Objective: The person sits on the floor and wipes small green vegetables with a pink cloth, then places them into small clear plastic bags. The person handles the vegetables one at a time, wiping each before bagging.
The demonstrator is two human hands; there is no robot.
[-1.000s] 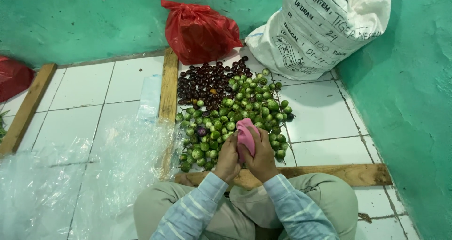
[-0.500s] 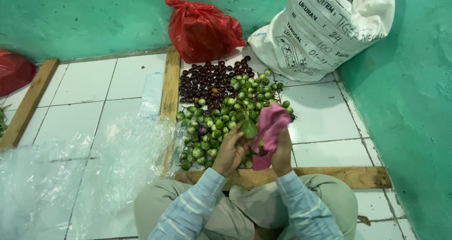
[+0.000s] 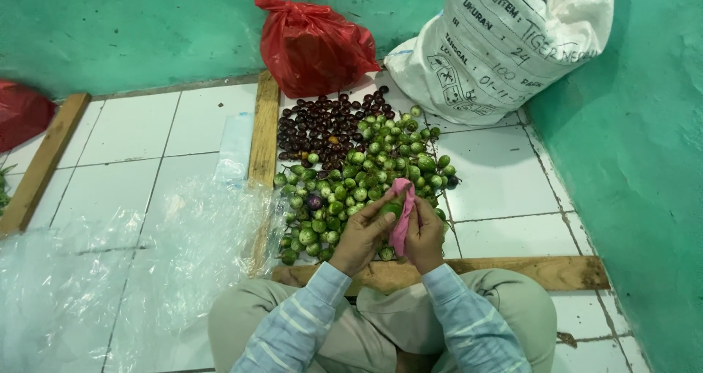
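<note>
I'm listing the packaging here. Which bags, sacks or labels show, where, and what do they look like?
White sack: back right corner, bulging woven sack with dark handwriting.
Red bag: back wall, knotted plastic.
Second red bag: left edge, partly cut off.
Clear plastic sheet: crumpled on the left tiles.

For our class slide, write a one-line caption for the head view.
Left hand holds a small round green fruit; right hand presses a pink cloth to it.
</note>
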